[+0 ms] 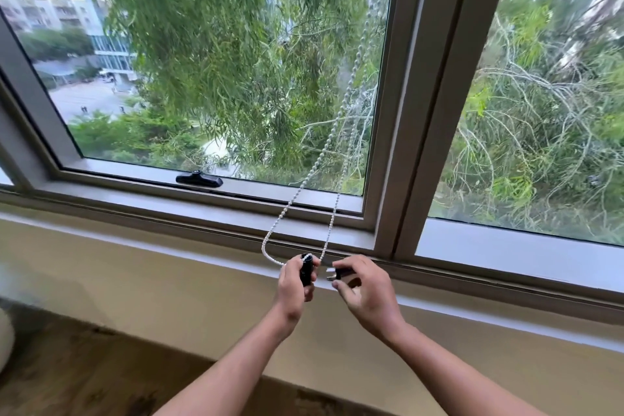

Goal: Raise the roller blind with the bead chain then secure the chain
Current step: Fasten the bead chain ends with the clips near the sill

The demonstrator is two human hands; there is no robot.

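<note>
A white bead chain hangs in a long loop in front of the window pane, its bottom curving down to the sill. My left hand grips a slim black holder, and the chain's lowest beads lie over the holder's top. Just to the right, my right hand pinches a smaller black piece with a pale tab, a short gap from the holder. The roller blind itself is out of view above the frame.
A black window latch sits on the lower sash rail. A thick grey mullion divides the two panes. The beige sill ledge runs below, with wooden floor beneath it.
</note>
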